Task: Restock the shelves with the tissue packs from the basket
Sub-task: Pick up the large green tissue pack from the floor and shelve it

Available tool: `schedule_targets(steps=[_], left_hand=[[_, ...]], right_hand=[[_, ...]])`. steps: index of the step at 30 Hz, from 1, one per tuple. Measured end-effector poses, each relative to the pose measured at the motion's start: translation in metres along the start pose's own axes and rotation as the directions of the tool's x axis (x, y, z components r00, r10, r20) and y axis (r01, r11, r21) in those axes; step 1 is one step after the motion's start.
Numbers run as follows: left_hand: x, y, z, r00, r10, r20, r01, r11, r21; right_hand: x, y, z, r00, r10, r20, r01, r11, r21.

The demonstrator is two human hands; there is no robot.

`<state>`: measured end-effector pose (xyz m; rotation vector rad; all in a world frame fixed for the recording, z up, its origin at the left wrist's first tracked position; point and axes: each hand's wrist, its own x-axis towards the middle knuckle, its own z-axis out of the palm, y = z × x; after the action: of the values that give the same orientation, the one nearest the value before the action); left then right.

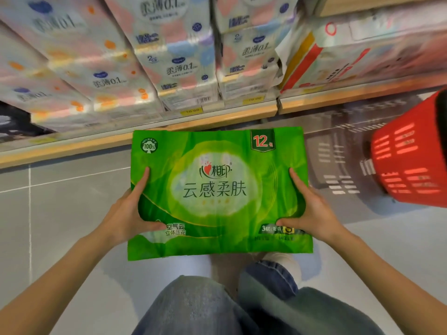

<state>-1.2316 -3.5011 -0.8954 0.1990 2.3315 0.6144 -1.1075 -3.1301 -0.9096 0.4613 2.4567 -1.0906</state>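
Note:
A large green tissue pack (217, 189), marked 12, is held flat in front of me above the floor. My left hand (128, 213) grips its left edge and my right hand (312, 211) grips its right edge, thumbs on top. The red basket (408, 160) stands on the floor at the right, its inside hidden from here. The wooden shelf (217, 117) runs across just beyond the pack, filled with white and pastel tissue packs (174, 56).
A white pack with red and yellow stripes (338, 56) lies on the shelf section at the right. Grey tiled floor (60, 213) spreads to the left. My knees in blue jeans (217, 305) are below the pack.

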Motion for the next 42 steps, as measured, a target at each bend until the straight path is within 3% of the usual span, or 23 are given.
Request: schedule_targets(steps=[11,18,23,28,34,42], left_hand=[[-0.142,0.101,-0.144,0.989,0.049,-0.141,-0.048,0.999,0.012],[-0.246,0.210,-0.261,0.954,0.220,-0.204,-0.198,0.972,0.125],[-0.317,0.286,-0.330,0.900,0.379,-0.217,-0.348,0.922,0.169],[-0.374,0.371,-0.393,0.767,0.584,-0.265,-0.532,0.810,0.245],[-0.427,0.481,-0.437,0.598,0.750,-0.284,-0.687,0.662,0.301],[-0.471,0.638,-0.440,0.339,0.927,-0.163,-0.843,0.376,0.384]], right_hand=[[-0.125,-0.144,-0.125,0.993,-0.050,-0.111,0.045,0.998,-0.047],[-0.241,-0.252,-0.243,0.951,-0.096,-0.293,0.077,0.994,-0.074],[-0.333,-0.318,-0.318,0.883,-0.109,-0.457,0.059,0.991,-0.123],[-0.424,-0.371,-0.388,0.774,-0.128,-0.621,0.050,0.989,-0.141],[-0.519,-0.399,-0.457,0.592,-0.116,-0.798,0.007,0.990,-0.138],[-0.634,-0.381,-0.526,0.343,-0.029,-0.939,-0.028,0.999,-0.042]])
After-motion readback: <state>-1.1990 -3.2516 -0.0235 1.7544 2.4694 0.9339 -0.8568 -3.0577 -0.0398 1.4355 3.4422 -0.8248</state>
